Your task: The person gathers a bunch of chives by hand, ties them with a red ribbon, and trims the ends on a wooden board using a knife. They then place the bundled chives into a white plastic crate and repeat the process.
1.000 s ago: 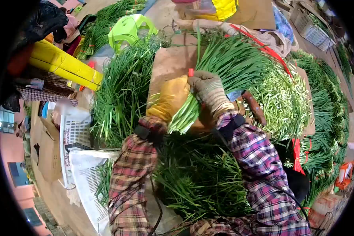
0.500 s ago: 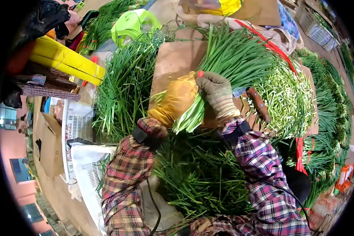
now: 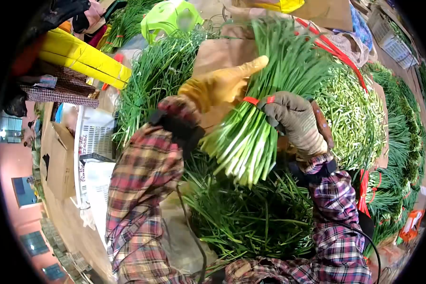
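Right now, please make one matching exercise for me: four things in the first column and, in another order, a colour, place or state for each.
Column one:
1. Left hand
2. Right hand
3. Red band
4. Chopped stems

Column two:
A. heaped in short, pale green pieces
B. grey-gloved, pinching
C. yellow-gloved, open
D. around the bunch of green stalks

Right pairs: 1-C, 2-B, 3-D, 4-A

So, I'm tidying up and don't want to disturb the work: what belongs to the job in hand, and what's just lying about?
Likely in the job:
- bunch
- red band
- left glove
- right glove
- loose greens
- brown handle

Probably just lying about:
- green stool
- cardboard box
- yellow bundle
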A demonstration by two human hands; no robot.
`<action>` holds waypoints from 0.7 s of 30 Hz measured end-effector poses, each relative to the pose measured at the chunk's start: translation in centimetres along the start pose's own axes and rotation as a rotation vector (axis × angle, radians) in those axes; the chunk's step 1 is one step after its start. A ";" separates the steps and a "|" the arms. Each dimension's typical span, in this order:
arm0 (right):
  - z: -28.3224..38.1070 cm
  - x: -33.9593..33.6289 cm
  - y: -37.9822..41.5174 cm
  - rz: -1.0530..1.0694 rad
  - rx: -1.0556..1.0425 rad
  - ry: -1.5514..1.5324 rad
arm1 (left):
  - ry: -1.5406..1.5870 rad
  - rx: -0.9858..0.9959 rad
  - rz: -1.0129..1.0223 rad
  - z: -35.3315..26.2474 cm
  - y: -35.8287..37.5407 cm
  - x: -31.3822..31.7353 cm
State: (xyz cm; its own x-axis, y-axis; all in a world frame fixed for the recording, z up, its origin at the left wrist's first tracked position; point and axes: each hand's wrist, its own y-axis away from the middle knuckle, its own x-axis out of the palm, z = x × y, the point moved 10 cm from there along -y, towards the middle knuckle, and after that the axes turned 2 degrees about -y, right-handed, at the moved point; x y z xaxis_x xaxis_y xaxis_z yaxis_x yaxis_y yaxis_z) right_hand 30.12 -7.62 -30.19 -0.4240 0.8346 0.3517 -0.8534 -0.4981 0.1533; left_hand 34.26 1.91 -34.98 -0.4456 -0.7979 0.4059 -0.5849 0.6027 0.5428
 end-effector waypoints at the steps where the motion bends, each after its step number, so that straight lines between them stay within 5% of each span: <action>1: 0.5 0.5 0.1 0.019 -0.039 0.040 | 0.022 0.232 -0.053 -1.3 -0.2 0.7; 2: 1.0 1.1 0.2 0.039 -0.081 0.078 | 0.039 0.464 -0.108 -2.6 0.8 1.3; 4: 1.1 1.9 -0.1 0.102 -0.131 0.241 | -0.927 0.967 -0.553 -7.9 8.1 6.5; 7: 4.2 3.9 1.0 0.138 -0.350 0.498 | -0.788 0.854 -0.495 -7.4 9.1 7.7; 9: 6.3 5.1 1.9 0.178 -0.472 0.576 | -0.158 0.669 -0.306 -6.7 6.5 5.1; 10: 8.8 7.1 3.1 0.324 -0.701 0.823 | -0.178 0.696 -0.360 -7.8 7.2 4.9; 14: 14.7 11.0 5.5 0.243 -1.202 1.243 | -0.350 0.986 -0.522 -14.2 14.9 7.6; 19: 13.0 12.3 3.8 0.198 -1.064 1.528 | -0.347 1.179 -0.529 -13.1 15.9 6.1; 21: 8.1 9.4 1.8 0.209 -1.027 1.304 | -0.311 0.956 -0.542 -8.1 11.8 2.7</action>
State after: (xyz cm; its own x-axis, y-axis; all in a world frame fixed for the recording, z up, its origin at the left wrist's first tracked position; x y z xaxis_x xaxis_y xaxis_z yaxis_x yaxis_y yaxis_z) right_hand 27.05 -2.63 -19.11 -0.0492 0.6645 -0.7457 -0.3608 -0.7080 -0.6071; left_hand 31.71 6.84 -21.52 -0.0473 -0.9987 0.0172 -0.9687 0.0417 -0.2448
